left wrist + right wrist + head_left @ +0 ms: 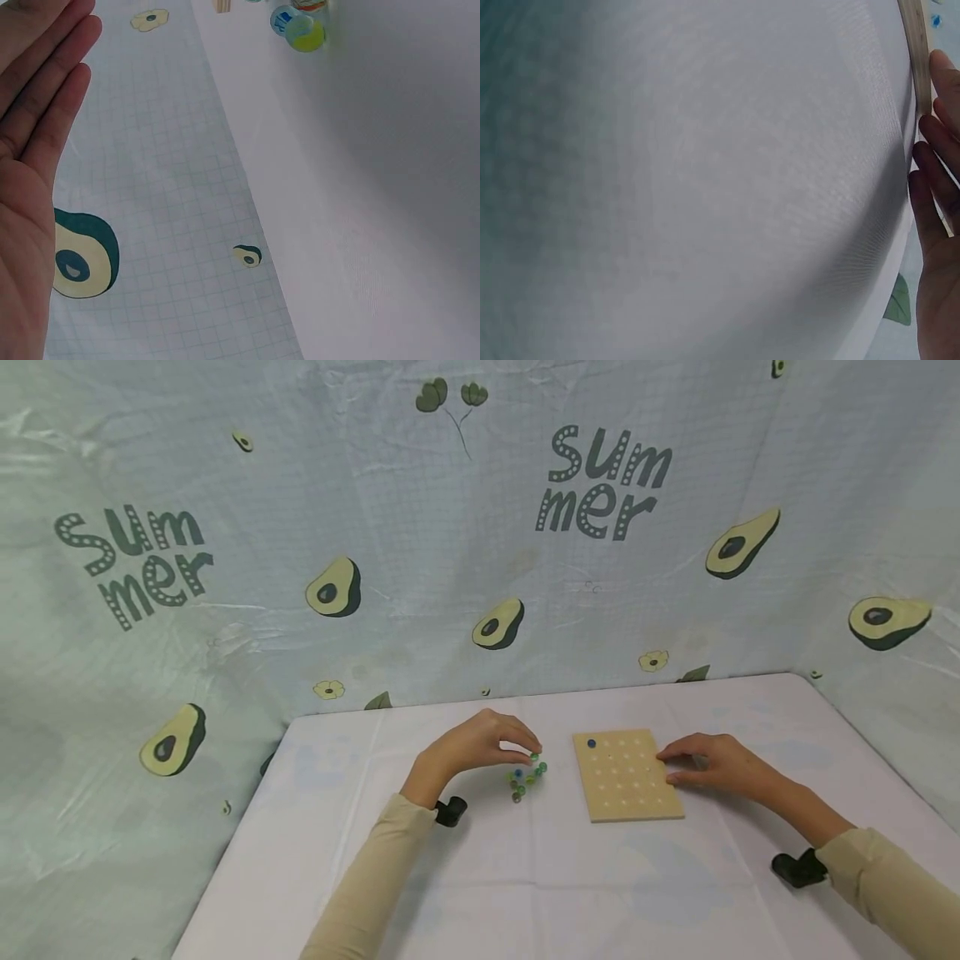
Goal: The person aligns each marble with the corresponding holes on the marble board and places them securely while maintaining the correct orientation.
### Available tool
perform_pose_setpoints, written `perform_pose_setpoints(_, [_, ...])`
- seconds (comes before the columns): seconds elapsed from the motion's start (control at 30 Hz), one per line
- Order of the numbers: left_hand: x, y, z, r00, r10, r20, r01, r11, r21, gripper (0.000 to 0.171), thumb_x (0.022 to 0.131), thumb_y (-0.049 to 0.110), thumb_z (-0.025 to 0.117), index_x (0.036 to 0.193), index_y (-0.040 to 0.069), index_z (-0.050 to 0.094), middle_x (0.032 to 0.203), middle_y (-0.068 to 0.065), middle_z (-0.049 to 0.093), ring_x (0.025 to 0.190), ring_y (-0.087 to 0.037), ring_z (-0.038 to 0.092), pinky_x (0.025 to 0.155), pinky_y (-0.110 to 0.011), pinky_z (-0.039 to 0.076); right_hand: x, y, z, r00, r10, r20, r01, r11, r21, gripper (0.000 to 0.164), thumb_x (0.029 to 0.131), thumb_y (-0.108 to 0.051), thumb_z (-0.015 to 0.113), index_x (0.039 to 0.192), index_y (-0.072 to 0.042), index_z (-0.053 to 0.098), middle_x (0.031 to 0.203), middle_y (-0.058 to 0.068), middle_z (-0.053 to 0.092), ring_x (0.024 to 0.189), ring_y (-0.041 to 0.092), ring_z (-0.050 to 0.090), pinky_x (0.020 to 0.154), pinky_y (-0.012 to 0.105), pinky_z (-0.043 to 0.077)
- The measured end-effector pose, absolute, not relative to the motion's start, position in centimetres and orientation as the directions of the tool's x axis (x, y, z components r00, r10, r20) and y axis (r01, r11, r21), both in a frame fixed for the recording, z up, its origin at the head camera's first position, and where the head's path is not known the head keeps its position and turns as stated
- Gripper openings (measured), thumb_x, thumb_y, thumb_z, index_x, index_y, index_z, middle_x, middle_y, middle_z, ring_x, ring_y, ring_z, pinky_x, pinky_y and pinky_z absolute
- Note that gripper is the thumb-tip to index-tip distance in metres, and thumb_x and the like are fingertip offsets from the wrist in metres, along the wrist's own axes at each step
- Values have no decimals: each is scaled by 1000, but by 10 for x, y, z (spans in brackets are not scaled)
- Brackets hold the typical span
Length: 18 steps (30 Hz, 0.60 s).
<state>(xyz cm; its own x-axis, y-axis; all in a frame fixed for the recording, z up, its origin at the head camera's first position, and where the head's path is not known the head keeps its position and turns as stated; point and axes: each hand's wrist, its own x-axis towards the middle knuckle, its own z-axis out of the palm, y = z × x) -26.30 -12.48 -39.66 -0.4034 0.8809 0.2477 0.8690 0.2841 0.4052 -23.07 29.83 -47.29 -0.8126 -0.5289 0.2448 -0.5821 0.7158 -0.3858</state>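
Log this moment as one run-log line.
Left hand: fingertips at green marble, grip unclear; right hand: touching edge of wooden board; blue marble: board's far-left corner; other marbles: loose on tablecloth

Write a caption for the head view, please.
Left hand at loose marbles, right hand touching the edge of a wooden board bearing one blue marble.

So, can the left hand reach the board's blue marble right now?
Probably yes: the left hand is left of the board, and nothing visible blocks the blue marble, though that hand seems to pinch a green marble.
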Motion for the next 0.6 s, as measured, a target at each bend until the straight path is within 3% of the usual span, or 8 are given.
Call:
perform_pose_setpoints(0.3, [-264, -110, -395, -392, 872, 294, 884, 267, 385, 22, 86, 8, 81, 109, 9, 80, 110, -1, 76, 106, -11, 69, 92, -13, 50, -231, 297, -470, -809, -538, 237, -587, 718, -375, 38, 82, -36, 85, 115, -19, 78, 116, 0, 75, 109, 27, 69, 89, 46, 57])
perform_pose_setpoints(0.6, [-262, -97, -392, -369, 873, 320, 899, 248, 362, 21, 90, 17, 79, 110, 10, 79, 110, 0, 77, 108, -10, 69, 92, -12, 49, -231, 298, -470, -822, -536, 193, -567, 735, -372, 41, 84, -41, 82, 118, -18, 77, 120, 0, 74, 113, 27, 69, 92, 46, 57])
